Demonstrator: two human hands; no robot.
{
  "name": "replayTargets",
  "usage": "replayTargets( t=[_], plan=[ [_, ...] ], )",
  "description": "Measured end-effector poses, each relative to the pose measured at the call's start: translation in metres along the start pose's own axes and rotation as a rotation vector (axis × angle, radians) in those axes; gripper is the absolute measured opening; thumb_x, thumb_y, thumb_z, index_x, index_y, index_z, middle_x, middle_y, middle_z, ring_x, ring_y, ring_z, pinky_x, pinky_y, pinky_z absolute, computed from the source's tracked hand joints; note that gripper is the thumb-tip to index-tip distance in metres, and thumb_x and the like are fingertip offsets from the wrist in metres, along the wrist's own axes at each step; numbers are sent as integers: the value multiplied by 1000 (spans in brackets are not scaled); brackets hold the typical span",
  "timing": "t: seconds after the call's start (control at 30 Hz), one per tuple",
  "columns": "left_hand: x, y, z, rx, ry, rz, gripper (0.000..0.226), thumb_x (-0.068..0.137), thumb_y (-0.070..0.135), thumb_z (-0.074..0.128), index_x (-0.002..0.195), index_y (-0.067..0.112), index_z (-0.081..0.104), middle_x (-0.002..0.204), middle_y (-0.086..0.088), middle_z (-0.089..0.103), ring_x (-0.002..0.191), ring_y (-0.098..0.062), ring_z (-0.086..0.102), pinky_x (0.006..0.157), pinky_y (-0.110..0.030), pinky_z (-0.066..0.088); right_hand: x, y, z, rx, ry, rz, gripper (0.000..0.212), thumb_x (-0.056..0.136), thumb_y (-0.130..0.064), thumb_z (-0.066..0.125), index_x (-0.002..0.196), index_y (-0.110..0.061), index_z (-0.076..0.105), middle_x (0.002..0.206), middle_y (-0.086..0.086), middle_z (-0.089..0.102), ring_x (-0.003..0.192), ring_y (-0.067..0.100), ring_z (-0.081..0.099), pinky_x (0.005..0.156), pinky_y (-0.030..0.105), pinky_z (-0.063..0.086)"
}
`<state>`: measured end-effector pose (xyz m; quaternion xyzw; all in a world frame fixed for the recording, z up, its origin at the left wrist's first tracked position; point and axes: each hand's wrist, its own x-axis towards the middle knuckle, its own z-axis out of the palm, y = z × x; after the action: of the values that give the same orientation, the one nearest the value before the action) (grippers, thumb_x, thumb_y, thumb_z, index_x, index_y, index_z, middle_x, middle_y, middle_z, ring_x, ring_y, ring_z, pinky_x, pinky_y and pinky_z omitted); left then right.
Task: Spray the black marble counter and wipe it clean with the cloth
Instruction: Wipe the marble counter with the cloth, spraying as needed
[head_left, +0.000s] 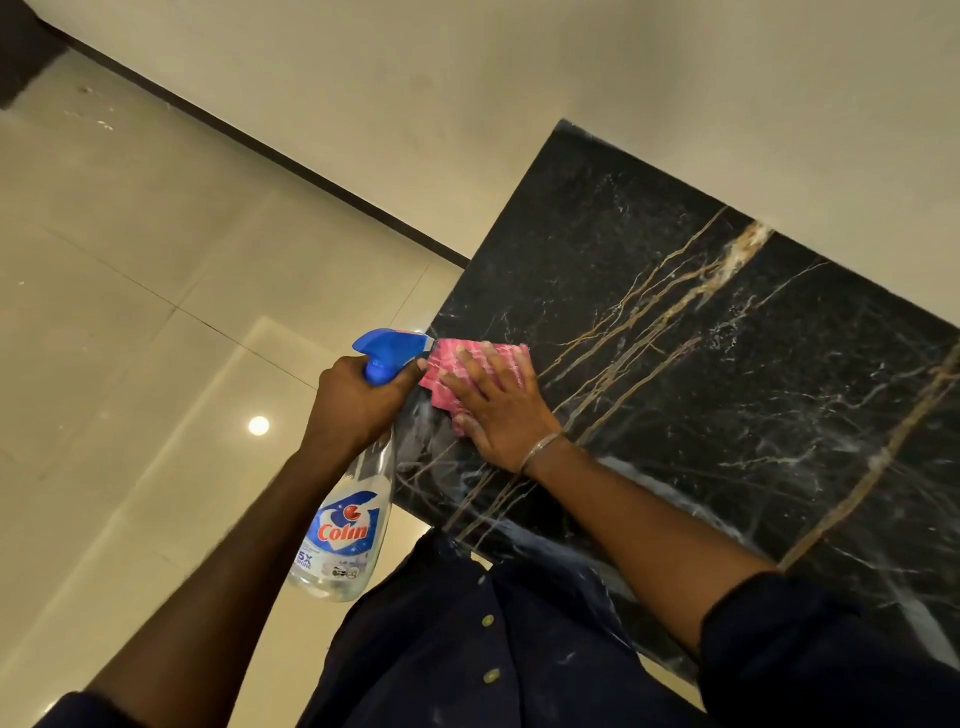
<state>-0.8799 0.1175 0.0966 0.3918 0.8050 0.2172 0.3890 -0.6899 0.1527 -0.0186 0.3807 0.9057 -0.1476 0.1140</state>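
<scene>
Head view: right hand (496, 402) presses the pink cloth (480, 366) flat at the black marble counter's (727, 364) left edge, mid-wipe; left hand (358, 397) grips the Colin spray bottle (345, 525) beside it. Next, likely sweeping rightward.

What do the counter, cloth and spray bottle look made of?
Counter: polished black stone, likely marble; gold and white veins, glossy reflections. Cloth: soft pink textile, matte, ribbed stripes; weave unclear. Spray bottle: clear plastic body, see-through, with opaque blue plastic trigger head.
</scene>
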Motion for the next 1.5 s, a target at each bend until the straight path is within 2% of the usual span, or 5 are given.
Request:
replayTargets(
  t=[0.2, 0.73, 0.93, 1.2, 1.5],
  plan=[
    [-4, 0, 2, 18, 2, 23, 40, 88, 46, 62, 90, 6, 60, 65, -3, 55, 57, -9, 50, 54, -18, 35, 44, -37, -28, -43, -24, -2, 59, 104, -46, 28, 156, -19, 19, 165, 9, 8, 152, 35, -2, 114, 62, -14],
    [2, 12, 16, 4, -65, 39, 44, 87, 48, 63, 90, 4, 65, 65, -4, 59, 56, -9, 53, 53, -18, 35, 6, -6, -1, 22, 29, 86, 63, 100, -50, 33, 154, -31, 7, 165, 6, 6, 151, 36, 3, 115, 68, 1],
    [10, 22, 31, 45, -119, 78, 43, 86, 51, 64, 85, 8, 62, 62, 0, 58, 56, -9, 54, 52, -17, 34, 8, -5, -14, 30, 80, 67, 59, 100, -54, 35, 150, -24, 34, 163, 8, 19, 151, 35, 9, 118, 64, -1],
    [22, 40, 46, 64, -223, 188, 36, 87, 46, 65, 88, 9, 63, 68, -3, 63, 65, -17, 62, 57, -21, 43, -83, 35, 27, 49, 171, 209, 67, 98, -56, 37, 157, -33, 18, 167, 3, 8, 153, 31, 5, 117, 63, 5],
    [21, 46, 48, 100, -218, 215, 37, 86, 49, 64, 89, 12, 59, 65, 4, 57, 59, -7, 55, 54, -17, 36, -28, 16, 6, 59, 92, 244, 66, 98, -55, 32, 156, -31, 14, 166, 7, 4, 151, 37, 3, 115, 68, 2]
  ],
)
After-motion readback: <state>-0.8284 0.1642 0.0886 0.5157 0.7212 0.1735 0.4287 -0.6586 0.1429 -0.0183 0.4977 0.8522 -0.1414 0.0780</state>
